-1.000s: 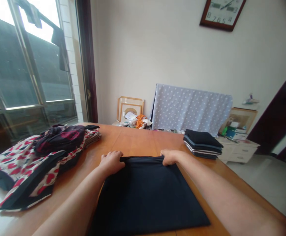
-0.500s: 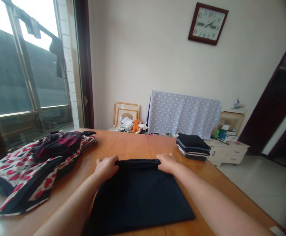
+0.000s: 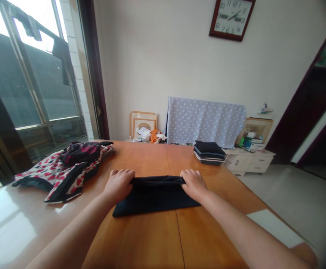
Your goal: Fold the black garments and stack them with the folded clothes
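Head view: my left hand (image 3: 118,185) and right hand (image 3: 193,185) are curled, gripping the top fold of the black cloth (image 3: 154,197), which lies flat between and below them on the wooden table (image 3: 148,239); a folded stack (image 3: 209,152) sits beyond the right hand, a red-patterned garment (image 3: 63,175) left of the left hand

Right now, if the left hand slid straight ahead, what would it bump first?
The left hand looks free across the wooden table to its far end, where it would probably meet papers and orange wrapping; depth is unclear.
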{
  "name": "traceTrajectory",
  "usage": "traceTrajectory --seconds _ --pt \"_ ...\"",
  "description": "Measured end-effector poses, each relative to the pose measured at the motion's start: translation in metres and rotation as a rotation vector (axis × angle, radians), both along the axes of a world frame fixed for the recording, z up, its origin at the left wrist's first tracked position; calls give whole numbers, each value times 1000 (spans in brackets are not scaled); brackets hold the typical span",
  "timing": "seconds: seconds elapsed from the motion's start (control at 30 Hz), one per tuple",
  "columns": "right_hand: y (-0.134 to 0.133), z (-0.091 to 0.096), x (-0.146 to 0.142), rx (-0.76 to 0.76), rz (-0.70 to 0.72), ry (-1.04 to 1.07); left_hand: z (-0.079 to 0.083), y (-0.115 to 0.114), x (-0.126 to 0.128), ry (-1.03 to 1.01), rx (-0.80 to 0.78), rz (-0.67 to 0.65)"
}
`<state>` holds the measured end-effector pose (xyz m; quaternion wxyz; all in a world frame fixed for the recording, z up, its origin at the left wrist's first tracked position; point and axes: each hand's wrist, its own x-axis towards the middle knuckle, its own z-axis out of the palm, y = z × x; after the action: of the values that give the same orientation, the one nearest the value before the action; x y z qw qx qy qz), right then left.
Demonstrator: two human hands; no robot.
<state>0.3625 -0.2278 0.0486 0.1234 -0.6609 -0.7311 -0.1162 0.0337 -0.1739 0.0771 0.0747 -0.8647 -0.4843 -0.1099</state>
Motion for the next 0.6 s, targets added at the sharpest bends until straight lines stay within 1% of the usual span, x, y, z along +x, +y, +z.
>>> traceTrajectory --seconds 0.1,0.17,0.23,0.3,0.47,0.53,0.6 --pt "-27 -16 1 6 51 12 -21 -31 -5 3 7 -16" --pt "-39 -26 1 -12 60 35 -33 -43 -8 0 -5 -5" --pt "-47 -31 2 -26 45 64 -39 -48 -10 -8 -16 11" --pt "-50 -33 2 -23 30 83 -38 -50 -12 -18 -15 16" --pt "-55 -28 3 32 12 106 -25 -57 -15 -43 3 1" --pt "-60 -30 4 35 13 118 -26 -63 -17 -49 8 -8" --pt "-65 -34 5 18 22 128 -29 -67 -19 -54 4 -15"
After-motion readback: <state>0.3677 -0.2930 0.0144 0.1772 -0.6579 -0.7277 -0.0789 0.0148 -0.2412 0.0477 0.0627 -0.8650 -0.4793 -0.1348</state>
